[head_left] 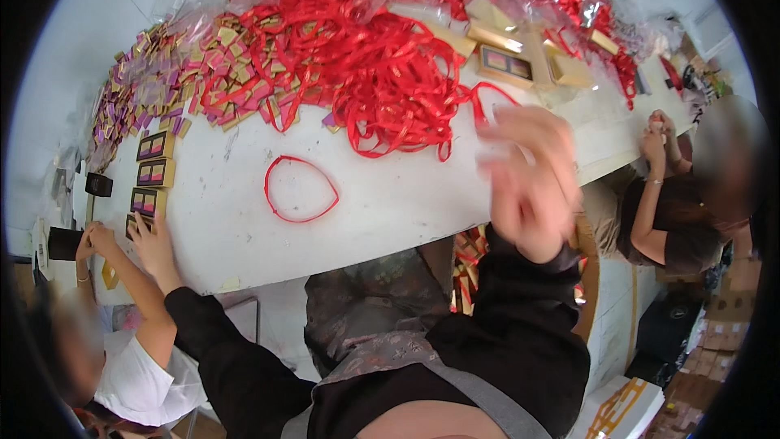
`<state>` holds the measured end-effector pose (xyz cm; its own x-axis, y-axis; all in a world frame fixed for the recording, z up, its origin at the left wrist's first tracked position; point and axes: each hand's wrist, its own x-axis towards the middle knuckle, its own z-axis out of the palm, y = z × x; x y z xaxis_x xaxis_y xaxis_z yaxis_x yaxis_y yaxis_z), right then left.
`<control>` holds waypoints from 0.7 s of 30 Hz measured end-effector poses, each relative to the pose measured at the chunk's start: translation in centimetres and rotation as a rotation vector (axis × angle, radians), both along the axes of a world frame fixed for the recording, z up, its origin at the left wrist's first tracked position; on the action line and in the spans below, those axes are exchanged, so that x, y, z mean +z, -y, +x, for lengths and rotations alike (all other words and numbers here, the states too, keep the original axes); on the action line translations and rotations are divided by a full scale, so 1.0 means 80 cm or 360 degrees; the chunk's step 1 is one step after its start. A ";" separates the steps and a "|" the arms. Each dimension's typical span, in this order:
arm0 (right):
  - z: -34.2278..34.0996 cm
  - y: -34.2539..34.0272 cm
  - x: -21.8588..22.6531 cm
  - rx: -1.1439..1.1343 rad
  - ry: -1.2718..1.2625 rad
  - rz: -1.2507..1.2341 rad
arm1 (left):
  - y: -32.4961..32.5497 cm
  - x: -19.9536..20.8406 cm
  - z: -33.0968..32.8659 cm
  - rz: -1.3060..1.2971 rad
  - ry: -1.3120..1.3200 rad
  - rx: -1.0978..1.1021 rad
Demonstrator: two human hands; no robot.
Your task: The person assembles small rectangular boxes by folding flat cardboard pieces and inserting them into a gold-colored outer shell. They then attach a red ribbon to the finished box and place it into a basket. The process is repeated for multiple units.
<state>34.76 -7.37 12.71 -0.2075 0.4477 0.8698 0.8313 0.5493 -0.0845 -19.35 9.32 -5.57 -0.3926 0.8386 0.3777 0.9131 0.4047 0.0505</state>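
Red ribbons (398, 89) strew an apparently scuffed white table (219, 195) near 2 people (674, 232).

A long white table (219, 228) spans the room from left to right, its bare top scuffed with small dark marks and its near edge slanting. At the far left spreads a pale, bluish-white surface (89, 41) with thin straight seams; whether wall or floor is unclear. Light-coloured floor (280, 329) shows beyond the table's near edge. On the right, brown cartons (719, 337) stand stacked beside a black container (668, 325), and nearer sits a white box (621, 409) with yellow bands. Cool, fairly even light fills the room.
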 end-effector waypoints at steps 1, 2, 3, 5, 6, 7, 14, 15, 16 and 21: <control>-0.013 0.012 0.020 0.0213 0.0097 0.0024 | -0.001 -0.018 -0.020 0.0015 0.0107 -0.0152; -0.022 0.018 0.027 0.0434 0.0185 -0.0007 | -0.002 -0.013 -0.003 0.0033 0.0203 -0.0144; -0.031 0.026 0.039 0.0592 0.0256 -0.0091 | -0.008 -0.002 0.030 -0.0009 0.0190 -0.0205; -0.050 0.010 0.049 0.0897 0.0334 -0.0249 | 0.008 0.014 0.072 -0.0067 0.0173 -0.0228; -0.056 0.002 0.051 0.0950 0.0320 -0.0324 | 0.002 0.013 0.089 -0.0007 0.0161 -0.0361; -0.059 -0.009 0.049 0.0999 0.0270 -0.0402 | 0.005 0.013 0.107 -0.0024 0.0166 -0.0397; -0.007 -0.238 -0.019 -0.0376 -0.0734 -0.1007 | 0.062 0.026 0.236 -0.0021 0.0441 -0.0734; 0.014 -0.289 -0.047 -0.0786 -0.0708 -0.0995 | 0.060 0.026 0.254 0.0018 0.0519 -0.0844; 0.031 -0.343 -0.078 -0.1160 -0.0683 -0.1017 | 0.063 0.027 0.266 -0.0007 0.0695 -0.0980; 0.043 -0.403 -0.149 -0.1547 -0.0341 -0.0274 | 0.093 0.075 0.287 0.0215 0.0903 -0.0861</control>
<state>38.21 24.86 0.83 0.4673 0.4627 0.7534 0.8700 -0.3923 -0.2987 3.61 1.91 0.42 -0.1066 0.9290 0.3544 0.8014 -0.1307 0.5837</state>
